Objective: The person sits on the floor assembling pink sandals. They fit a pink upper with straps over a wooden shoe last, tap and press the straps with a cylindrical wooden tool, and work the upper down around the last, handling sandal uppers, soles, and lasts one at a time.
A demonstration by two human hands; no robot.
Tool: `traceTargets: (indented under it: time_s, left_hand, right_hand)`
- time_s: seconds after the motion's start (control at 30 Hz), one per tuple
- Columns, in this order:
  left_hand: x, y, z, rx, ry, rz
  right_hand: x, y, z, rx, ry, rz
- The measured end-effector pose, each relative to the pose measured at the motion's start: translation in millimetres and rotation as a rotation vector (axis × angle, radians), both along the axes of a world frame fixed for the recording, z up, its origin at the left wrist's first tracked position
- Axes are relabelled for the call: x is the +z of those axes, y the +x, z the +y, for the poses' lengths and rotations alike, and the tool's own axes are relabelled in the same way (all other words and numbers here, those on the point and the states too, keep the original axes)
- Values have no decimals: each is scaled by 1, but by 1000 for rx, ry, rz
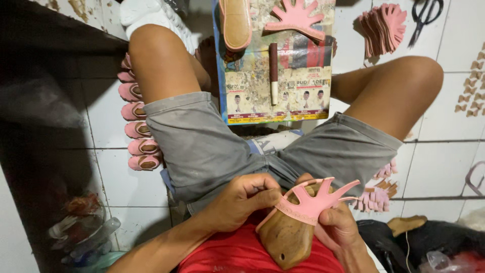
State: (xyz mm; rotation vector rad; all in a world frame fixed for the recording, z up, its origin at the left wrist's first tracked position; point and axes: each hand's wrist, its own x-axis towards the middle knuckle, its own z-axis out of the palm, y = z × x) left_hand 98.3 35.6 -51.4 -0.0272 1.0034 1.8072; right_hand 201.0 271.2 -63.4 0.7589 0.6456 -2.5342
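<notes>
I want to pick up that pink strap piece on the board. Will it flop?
Probably floppy: the matching pink upper bends over the wooden last between the left hand and right hand. The strap piece looks thin and flat, so likely light. Its fingers may droop.

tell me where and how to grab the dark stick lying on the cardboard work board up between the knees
Take the dark brown stick with the pale end around its dark middle, fingers coming down from above and closing across its width from left and right. It lies flat and lengthwise on the printed cardboard board, with bare board on both long sides, so a top pinch probably fits best.
</notes>
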Motion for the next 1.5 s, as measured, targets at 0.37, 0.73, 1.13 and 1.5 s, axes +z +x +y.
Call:
traceTargets:
  time_s: [0.37,0.73,1.13,1.5]
  left_hand:
    - [2,-40,29,-361,524,-114]
    - [73,-40,-11,49,-65,68]
    - [80,-23,-10,27,-383,338]
    - [90,-17,-7,147,-310,138]
  right_hand:
    - [21,-2,15,128,254,383]
    - [81,-57,-17,352,695,97]
    - [112,-139,20,674,934,771]
    - [58,-130,-10,655,253,126]
